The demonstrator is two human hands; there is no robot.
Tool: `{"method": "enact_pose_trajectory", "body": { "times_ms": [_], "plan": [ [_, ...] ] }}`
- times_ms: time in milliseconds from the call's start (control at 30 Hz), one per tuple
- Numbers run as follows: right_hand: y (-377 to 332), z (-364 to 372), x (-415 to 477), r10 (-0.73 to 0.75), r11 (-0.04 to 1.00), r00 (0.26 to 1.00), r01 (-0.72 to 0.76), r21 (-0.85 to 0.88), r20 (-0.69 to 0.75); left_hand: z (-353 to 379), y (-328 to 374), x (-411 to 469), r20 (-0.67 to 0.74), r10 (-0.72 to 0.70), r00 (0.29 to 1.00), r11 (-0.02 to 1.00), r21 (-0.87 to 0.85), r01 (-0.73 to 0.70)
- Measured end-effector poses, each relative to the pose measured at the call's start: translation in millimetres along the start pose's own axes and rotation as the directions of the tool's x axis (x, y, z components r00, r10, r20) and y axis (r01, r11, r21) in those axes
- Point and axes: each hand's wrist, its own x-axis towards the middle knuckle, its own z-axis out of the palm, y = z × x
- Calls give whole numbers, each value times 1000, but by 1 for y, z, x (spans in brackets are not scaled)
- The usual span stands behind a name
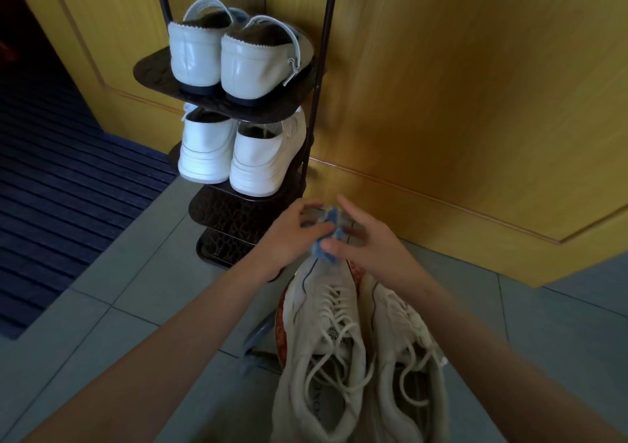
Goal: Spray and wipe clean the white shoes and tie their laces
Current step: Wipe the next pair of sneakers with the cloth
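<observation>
Head view: shoes [339,337] are lying side by side on the floor [136,306], laces [334,310] hanging loose. We are gripping the cloth [327,238] with left hand [292,237] and right hand [368,243], just over the toes, near the rack [238,215]. We are judging this the wiping step; next we are needing firm cloth contact on the upper, tying later.

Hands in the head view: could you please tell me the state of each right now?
Left hand: fingers pinch the cloth.
Right hand: fingers pinch the same cloth.
</observation>
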Motion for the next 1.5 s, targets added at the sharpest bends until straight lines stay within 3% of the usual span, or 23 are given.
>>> {"method": "enact_pose_trajectory", "body": {
  "times_ms": [67, 167, 233, 300, 400, 500, 733, 900, 967, 1133, 1300, 1500],
  "plan": [
    [0, 3, 3, -48, 993, 999, 45, -111, -16, 7, 9, -4, 53, -150, 987, 977, -145, 156],
    [10, -3, 10, -23, 987, 981, -8, -161, -191, 3, 15, -12, 7, -213, 977, 961, -181, 211],
    [13, -15, 14, -4, 991, 972, -28, -133, -235, -4, 12, -27, -50, -192, 980, 980, 49, 194],
    [15, -25, 18, -18, 989, 981, -11, -149, -191, -5, 12, -51, 5, -212, 977, 926, 320, 199],
    [17, -19, 18, -17, 956, 1000, 15, -293, -8, 7, 15, -77, 138, -254, 957, 857, 490, 157],
    [21, -9, 18, 27, 905, 994, 20, -426, 103, 23, 12, -74, 72, -289, 955, 732, 659, 172],
    [22, -13, 13, 107, 898, 993, -72, -434, 56, 47, 20, -65, 22, -344, 939, 542, 821, 179],
    [23, -8, 8, 61, 905, 998, -55, -421, 0, 62, 27, -66, -24, -356, 934, 347, 925, 156],
    [23, -8, 4, 40, 922, 999, -42, -385, -14, 58, 25, -66, -55, -384, 922, 383, 899, 213],
    [22, -2, -2, -35, 951, 999, 30, -308, -11, 33, 14, -75, -37, -378, 925, 600, 751, 275],
    [16, 11, -4, -107, 962, 991, 82, -260, -85, -4, -3, -90, -27, -284, 958, 858, 439, 267],
    [5, 32, -16, -210, 937, 973, 172, -303, -97, -20, -24, -106, -94, -192, 977, 939, 270, 211]
  ]
}}
